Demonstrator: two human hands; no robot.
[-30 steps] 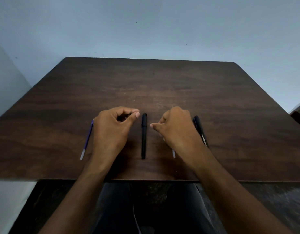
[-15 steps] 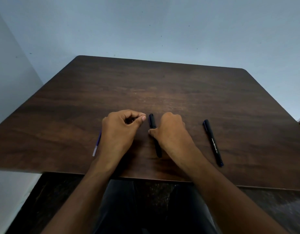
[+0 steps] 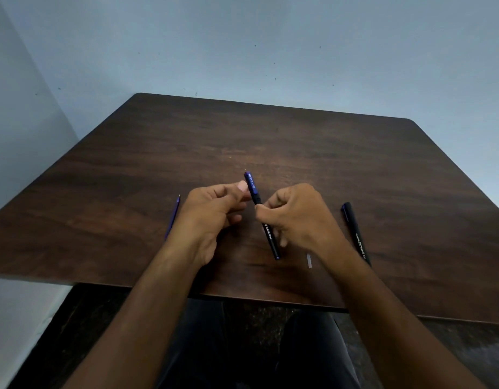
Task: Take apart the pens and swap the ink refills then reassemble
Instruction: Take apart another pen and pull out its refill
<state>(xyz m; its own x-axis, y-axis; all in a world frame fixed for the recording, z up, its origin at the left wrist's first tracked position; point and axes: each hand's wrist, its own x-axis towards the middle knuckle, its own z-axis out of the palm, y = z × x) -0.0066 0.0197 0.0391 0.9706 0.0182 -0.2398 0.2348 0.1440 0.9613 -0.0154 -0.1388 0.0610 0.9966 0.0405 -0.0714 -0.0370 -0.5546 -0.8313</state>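
My right hand [image 3: 299,217] grips a black pen with a blue-tipped cap [image 3: 270,240] around its middle and holds it tilted just above the dark wooden table [image 3: 270,136]. My left hand [image 3: 212,211] meets the pen's cap end, thumb and fingertips pinched against it. A bare blue refill [image 3: 174,217] lies on the table left of my left hand, partly hidden by it. A second black pen [image 3: 356,234] lies to the right of my right hand. The pale end of another refill [image 3: 309,261] shows below my right wrist.
The table's front edge runs just under my forearms, with my lap below it. A pale wall stands behind the table and along its left side.
My right hand has closed on the middle pen and lifted it off the table. My left thumb has reached over to the cap. The camera has shifted left.
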